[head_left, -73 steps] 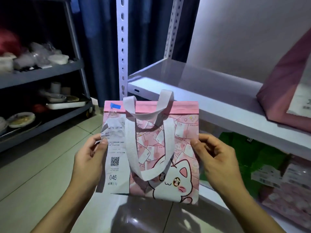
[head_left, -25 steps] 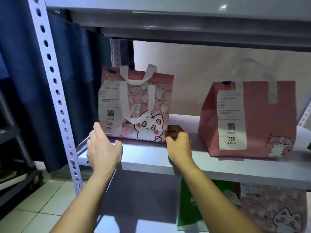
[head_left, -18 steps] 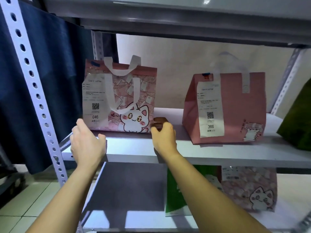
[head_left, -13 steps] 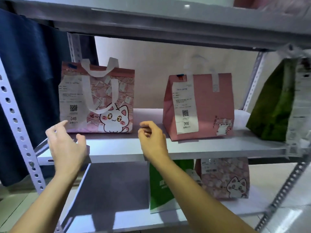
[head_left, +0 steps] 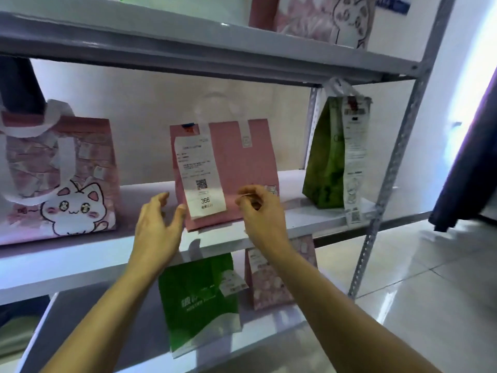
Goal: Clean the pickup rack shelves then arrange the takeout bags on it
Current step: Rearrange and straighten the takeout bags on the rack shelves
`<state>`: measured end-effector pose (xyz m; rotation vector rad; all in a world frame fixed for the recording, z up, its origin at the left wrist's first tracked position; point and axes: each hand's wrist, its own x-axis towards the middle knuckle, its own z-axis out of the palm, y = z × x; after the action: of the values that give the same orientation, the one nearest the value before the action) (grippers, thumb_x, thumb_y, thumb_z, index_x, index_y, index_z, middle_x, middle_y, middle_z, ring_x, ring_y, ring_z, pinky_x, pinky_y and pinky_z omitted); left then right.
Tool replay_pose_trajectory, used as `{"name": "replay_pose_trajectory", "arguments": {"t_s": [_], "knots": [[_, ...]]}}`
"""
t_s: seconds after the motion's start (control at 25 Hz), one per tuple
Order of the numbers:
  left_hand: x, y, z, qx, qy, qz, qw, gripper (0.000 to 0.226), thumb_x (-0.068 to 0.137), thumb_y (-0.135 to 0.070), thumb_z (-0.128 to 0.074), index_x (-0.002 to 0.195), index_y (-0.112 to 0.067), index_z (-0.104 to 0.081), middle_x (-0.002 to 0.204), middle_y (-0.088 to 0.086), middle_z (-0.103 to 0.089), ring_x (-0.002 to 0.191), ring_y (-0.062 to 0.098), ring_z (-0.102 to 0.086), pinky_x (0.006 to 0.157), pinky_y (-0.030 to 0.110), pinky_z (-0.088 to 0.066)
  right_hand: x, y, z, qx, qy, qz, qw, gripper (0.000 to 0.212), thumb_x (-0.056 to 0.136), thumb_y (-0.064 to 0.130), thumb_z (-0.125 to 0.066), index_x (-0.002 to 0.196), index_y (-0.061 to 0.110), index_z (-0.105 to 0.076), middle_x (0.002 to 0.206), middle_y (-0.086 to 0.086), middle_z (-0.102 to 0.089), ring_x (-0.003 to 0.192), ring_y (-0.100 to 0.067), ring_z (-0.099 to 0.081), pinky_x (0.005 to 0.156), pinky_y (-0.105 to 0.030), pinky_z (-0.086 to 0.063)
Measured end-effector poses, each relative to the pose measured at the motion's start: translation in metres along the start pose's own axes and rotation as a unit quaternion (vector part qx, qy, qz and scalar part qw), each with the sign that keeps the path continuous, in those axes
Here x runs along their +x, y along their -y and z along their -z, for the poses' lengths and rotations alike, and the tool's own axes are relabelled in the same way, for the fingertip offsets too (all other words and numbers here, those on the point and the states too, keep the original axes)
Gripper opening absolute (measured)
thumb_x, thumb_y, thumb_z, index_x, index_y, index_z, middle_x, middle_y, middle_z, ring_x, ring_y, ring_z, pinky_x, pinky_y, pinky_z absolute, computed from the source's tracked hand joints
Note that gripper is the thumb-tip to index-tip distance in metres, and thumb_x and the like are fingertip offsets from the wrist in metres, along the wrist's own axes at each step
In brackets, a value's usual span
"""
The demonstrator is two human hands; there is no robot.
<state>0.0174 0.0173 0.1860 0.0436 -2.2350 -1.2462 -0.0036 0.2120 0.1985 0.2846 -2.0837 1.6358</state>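
Both hands up at the middle shelf (head_left: 309, 220) of the pickup rack (head_left: 398, 157), one on each side of the plain pink bag (head_left: 236, 168). Left hand (head_left: 157, 227) is spread with fingers relaxed, thumb tip at the bag's lower left corner; can't tell if it actually touches. Right hand (head_left: 259, 211) sits in front of the bag's lower right corner with fingers curled inward; can't tell if they're pinching the bag or holding nothing. The bag stands upright mid-shelf, a white receipt (head_left: 200, 175) reading 366 hanging on its front. To its left on the same shelf, well apart: pink cat-print bag (head_left: 61, 179), upright, white handles flopped over the front, partly cut off by the frame edge. To its right, near the right post: dark green bag (head_left: 326, 157), upright, a long receipt strip (head_left: 353, 157) hanging down past the shelf edge. Lower shelf (head_left: 80, 319): bright green bag (head_left: 199, 300) and a pink patterned bag (head_left: 271, 281) side by side, both upright, under the right hand's forearm. Top shelf (head_left: 188, 39): another cat-print bag (head_left: 322, 14), only the bottom part in view. Grey tiled floor (head_left: 430, 305) to the right.
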Motion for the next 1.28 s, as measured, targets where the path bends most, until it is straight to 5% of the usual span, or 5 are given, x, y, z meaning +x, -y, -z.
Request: {"name": "replay_pose_trajectory", "arguments": {"t_s": [0.2,0.36,0.68,0.92,1.28], "knots": [[0.014,-0.018,-0.035,-0.013,0.04,0.06,0.997,0.058,0.095,-0.044,-0.06,0.144,-0.02,-0.04,0.144,0.008,-0.055,0.128,0.034,-0.054,0.104,0.054,-0.042,0.036,-0.013,0.107,-0.061,-0.15,0.005,0.987,0.016,0.099,0.016,-0.057,0.106,0.027,-0.066,0.093,0.014,-0.068,0.085,-0.001,-0.065,0.069,-0.013,-0.05],[0.025,-0.026,-0.058,-0.051,0.058,0.077,0.994,0.052,0.097,-0.036,-0.059,0.143,-0.025,-0.037,0.143,0.005,-0.056,0.127,0.034,-0.056,0.105,0.058,-0.045,0.069,-0.032,0.175,-0.083,-0.259,-0.022,0.962,0.022,0.101,0.025,-0.056,0.123,0.025,-0.055,0.121,0.002,-0.061,0.108,-0.016,-0.059,0.073,-0.018,-0.053],[0.052,-0.029,-0.094,-0.064,0.066,0.065,0.994,0.043,0.104,-0.028,-0.046,0.146,-0.03,-0.034,0.143,0.006,-0.056,0.131,0.035,-0.052,0.108,0.055,-0.042,0.127,-0.068,0.232,-0.101,-0.237,-0.13,0.957,0.074,0.095,0.053,-0.06,0.155,0.023,-0.028,0.156,-0.009,-0.04,0.132,-0.034,-0.052,0.092,-0.048,-0.051],[0.069,-0.022,-0.099,-0.042,0.076,0.045,0.995,0.052,0.104,-0.017,-0.043,0.152,-0.034,-0.029,0.147,0.001,-0.053,0.134,0.029,-0.05,0.113,0.048,-0.04,0.158,-0.082,0.237,-0.148,-0.224,-0.093,0.959,0.063,0.092,0.062,-0.059,0.141,0.024,-0.049,0.134,-0.005,-0.063,0.089,-0.02,-0.063,0.057,-0.02,-0.04],[0.077,-0.021,-0.11,-0.084,0.011,0.026,0.996,0.045,0.098,-0.023,-0.052,0.135,-0.046,-0.043,0.124,-0.011,-0.065,0.106,0.02,-0.065,0.093,0.034,-0.052,0.152,-0.083,0.224,-0.028,-0.214,-0.073,0.974,0.019,0.095,0.038,-0.067,0.11,0.028,-0.066,0.097,0.012,-0.07,0.085,-0.007,-0.068,0.062,-0.022,-0.057]]}}
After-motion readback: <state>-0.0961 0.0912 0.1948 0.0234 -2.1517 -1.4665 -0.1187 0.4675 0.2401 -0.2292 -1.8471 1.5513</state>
